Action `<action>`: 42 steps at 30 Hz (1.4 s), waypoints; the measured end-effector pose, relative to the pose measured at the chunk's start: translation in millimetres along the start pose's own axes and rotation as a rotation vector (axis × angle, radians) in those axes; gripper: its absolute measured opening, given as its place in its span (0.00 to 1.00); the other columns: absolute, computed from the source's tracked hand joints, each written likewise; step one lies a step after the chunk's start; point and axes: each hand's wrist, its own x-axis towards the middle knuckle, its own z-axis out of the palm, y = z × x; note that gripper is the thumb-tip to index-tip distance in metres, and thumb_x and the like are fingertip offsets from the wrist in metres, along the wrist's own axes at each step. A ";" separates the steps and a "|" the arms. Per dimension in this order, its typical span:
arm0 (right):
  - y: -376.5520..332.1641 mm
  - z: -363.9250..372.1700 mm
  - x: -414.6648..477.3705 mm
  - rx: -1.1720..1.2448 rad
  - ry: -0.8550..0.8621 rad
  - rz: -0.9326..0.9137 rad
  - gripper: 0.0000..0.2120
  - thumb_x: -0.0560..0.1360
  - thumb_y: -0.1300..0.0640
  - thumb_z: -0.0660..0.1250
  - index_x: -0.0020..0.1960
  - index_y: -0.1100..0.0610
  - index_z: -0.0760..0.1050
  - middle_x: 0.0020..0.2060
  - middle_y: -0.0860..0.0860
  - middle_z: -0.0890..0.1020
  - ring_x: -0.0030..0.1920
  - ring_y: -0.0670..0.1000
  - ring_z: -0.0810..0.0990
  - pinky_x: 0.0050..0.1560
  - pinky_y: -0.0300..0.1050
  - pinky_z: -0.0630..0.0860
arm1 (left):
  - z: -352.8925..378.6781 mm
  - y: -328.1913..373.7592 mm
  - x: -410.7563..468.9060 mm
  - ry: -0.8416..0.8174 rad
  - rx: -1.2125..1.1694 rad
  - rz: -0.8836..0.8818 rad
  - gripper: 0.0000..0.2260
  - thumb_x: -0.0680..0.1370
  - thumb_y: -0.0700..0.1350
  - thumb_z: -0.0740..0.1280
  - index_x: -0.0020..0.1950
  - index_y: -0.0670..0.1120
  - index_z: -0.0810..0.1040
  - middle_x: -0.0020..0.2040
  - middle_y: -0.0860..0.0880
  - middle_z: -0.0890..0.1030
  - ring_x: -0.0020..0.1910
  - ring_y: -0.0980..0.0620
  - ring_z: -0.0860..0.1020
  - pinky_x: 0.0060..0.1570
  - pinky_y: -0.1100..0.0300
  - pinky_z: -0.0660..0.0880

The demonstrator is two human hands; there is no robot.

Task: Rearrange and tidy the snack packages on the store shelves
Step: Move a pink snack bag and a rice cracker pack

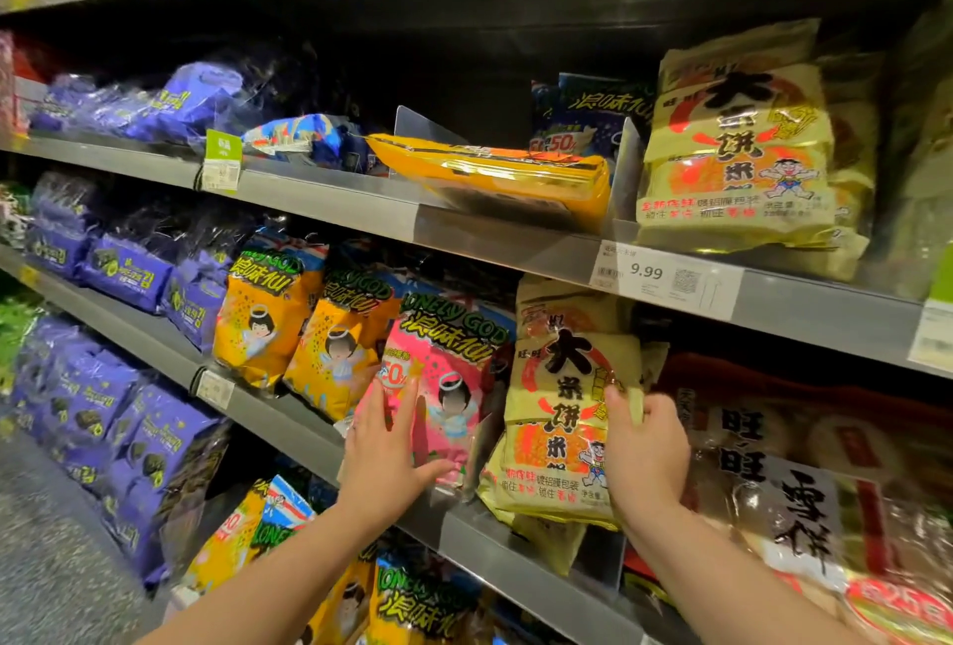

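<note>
On the middle shelf a pink snack bag (448, 386) stands upright, and my left hand (387, 459) lies flat against its lower left front, fingers spread. To its right stands a pale yellow rice cracker bag (562, 412); my right hand (644, 453) grips its right edge, thumb on the front. Two orange snack bags (258, 330) lean left of the pink one. On the shelf above, an orange-gold bag (495, 170) lies flat beside a clear divider (626, 170).
Purple seaweed packs (124, 273) fill the left of each shelf. More rice cracker bags (737, 144) stand upper right above a 9.99 price tag (665, 278). Clear bags with red print (804, 479) crowd the right. The grey shelf edge (515, 546) juts out below my hands.
</note>
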 end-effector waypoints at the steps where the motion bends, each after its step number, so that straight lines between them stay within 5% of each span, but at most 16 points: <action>1: -3.1 -2.8 -5.4 -0.003 -0.004 -0.005 0.13 0.78 0.48 0.61 0.40 0.56 0.67 0.34 0.51 0.74 0.33 0.50 0.72 0.33 0.46 0.69 | -4.4 5.8 -4.9 0.000 -0.020 0.008 0.46 0.69 0.66 0.66 0.76 0.57 0.40 0.78 0.44 0.41 0.77 0.44 0.43 0.73 0.44 0.50; 4: -12.4 -10.5 -24.2 0.002 -0.005 0.019 0.15 0.78 0.49 0.60 0.38 0.56 0.64 0.32 0.49 0.70 0.30 0.49 0.68 0.30 0.45 0.64 | -19.3 28.6 -24.0 -0.027 -0.133 0.045 0.37 0.73 0.67 0.59 0.77 0.57 0.47 0.78 0.49 0.43 0.76 0.47 0.46 0.72 0.46 0.52; 6: -16.1 -16.9 -37.3 0.016 -0.014 0.061 0.15 0.78 0.48 0.60 0.38 0.55 0.63 0.31 0.49 0.70 0.30 0.49 0.67 0.31 0.45 0.63 | -31.2 53.0 -41.0 -0.112 -0.291 0.095 0.30 0.74 0.66 0.55 0.74 0.58 0.56 0.77 0.51 0.54 0.73 0.53 0.57 0.70 0.55 0.59; 8: -19.0 -25.2 -49.9 0.012 -0.017 0.087 0.15 0.78 0.47 0.60 0.38 0.54 0.63 0.31 0.49 0.71 0.30 0.50 0.69 0.33 0.46 0.66 | -42.2 79.8 -60.7 -0.236 -0.457 0.106 0.19 0.77 0.62 0.57 0.67 0.63 0.60 0.64 0.55 0.70 0.63 0.59 0.70 0.56 0.70 0.67; 9: -20.4 -30.5 -56.1 0.001 -0.014 0.092 0.15 0.78 0.46 0.59 0.38 0.54 0.63 0.31 0.48 0.71 0.30 0.50 0.69 0.35 0.47 0.67 | -47.8 92.6 -70.1 -0.301 -0.528 0.072 0.21 0.76 0.64 0.57 0.67 0.64 0.58 0.59 0.58 0.72 0.60 0.57 0.74 0.50 0.70 0.68; 12: -24.4 -52.5 -73.6 -0.064 -0.003 0.091 0.14 0.78 0.44 0.59 0.41 0.54 0.64 0.32 0.48 0.71 0.30 0.49 0.68 0.36 0.47 0.66 | -55.8 117.5 -96.7 -0.383 -0.635 0.028 0.49 0.60 0.78 0.58 0.75 0.57 0.50 0.59 0.62 0.69 0.59 0.58 0.72 0.54 0.61 0.67; 14: -25.6 -70.5 -85.3 -0.082 -0.003 0.083 0.13 0.78 0.44 0.59 0.43 0.54 0.65 0.34 0.48 0.72 0.32 0.49 0.69 0.34 0.45 0.65 | -57.7 127.0 -113.9 -0.411 -0.647 0.032 0.57 0.53 0.81 0.58 0.76 0.56 0.47 0.63 0.62 0.68 0.58 0.59 0.72 0.57 0.59 0.68; 18: -26.3 -112.1 -104.3 -0.049 0.025 0.092 0.14 0.77 0.45 0.60 0.41 0.54 0.67 0.35 0.50 0.75 0.32 0.50 0.72 0.32 0.44 0.66 | -66.0 149.5 -148.2 -0.437 -0.584 0.060 0.57 0.54 0.81 0.57 0.76 0.58 0.41 0.75 0.55 0.60 0.61 0.57 0.73 0.64 0.53 0.69; 21: -29.2 -145.9 -113.6 -0.021 0.040 0.124 0.16 0.78 0.46 0.60 0.43 0.59 0.69 0.33 0.50 0.73 0.31 0.49 0.69 0.31 0.45 0.64 | -75.4 174.0 -170.3 -0.452 -0.574 0.069 0.60 0.53 0.79 0.63 0.76 0.58 0.39 0.77 0.51 0.53 0.74 0.51 0.59 0.71 0.47 0.61; 23: -30.6 -169.0 -117.8 0.010 0.031 0.140 0.14 0.78 0.46 0.60 0.41 0.57 0.68 0.34 0.51 0.74 0.32 0.49 0.70 0.33 0.45 0.66 | -84.2 191.6 -183.6 -0.477 -0.537 0.131 0.61 0.53 0.77 0.66 0.75 0.58 0.36 0.75 0.50 0.55 0.72 0.51 0.59 0.71 0.48 0.61; 26: -32.7 -205.5 -122.4 0.032 0.024 0.136 0.12 0.77 0.47 0.61 0.41 0.54 0.68 0.38 0.53 0.78 0.34 0.50 0.73 0.36 0.46 0.70 | -92.8 215.6 -198.4 -0.544 -0.413 0.274 0.65 0.45 0.80 0.62 0.70 0.62 0.28 0.68 0.51 0.57 0.68 0.53 0.63 0.70 0.52 0.63; 35: -8.4 -310.7 -137.7 0.062 0.103 0.152 0.05 0.77 0.51 0.62 0.46 0.52 0.68 0.44 0.53 0.78 0.42 0.51 0.79 0.44 0.48 0.76 | -92.2 306.0 -246.2 -0.540 -0.155 0.401 0.62 0.41 0.83 0.47 0.63 0.57 0.22 0.77 0.46 0.43 0.76 0.48 0.54 0.72 0.51 0.59; 42: -32.9 -376.2 -107.8 0.087 0.179 0.019 0.05 0.78 0.51 0.61 0.49 0.52 0.70 0.45 0.49 0.78 0.43 0.46 0.77 0.38 0.41 0.71 | -94.3 379.4 -239.8 -0.319 -0.325 0.594 0.48 0.67 0.65 0.69 0.74 0.60 0.39 0.69 0.52 0.57 0.67 0.54 0.65 0.64 0.59 0.66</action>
